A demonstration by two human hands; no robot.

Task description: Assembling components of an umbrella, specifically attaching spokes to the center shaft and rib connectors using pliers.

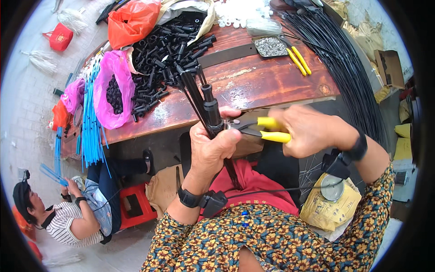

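My left hand (206,147) is closed around a black plastic tube fitting (211,109), held upright with a bundle of thin black rods (192,93) beside it. The rods' lower ends come out below the hand. In my right hand (308,129), partly blurred, is a pair of yellow-handled pliers (275,136). Their handles are spread apart, and the jaws meet the fitting's side just above my left thumb. What lies between the jaws is too small to make out.
Black tube fittings (156,63) are heaped on the wooden table (235,84), near a pink bag (118,120). A tray of small metal pieces (270,47) sits by other yellow-handled pliers (299,61). Long black rods (344,68) hang over the right edge. A co-worker (74,217) sits at lower left.
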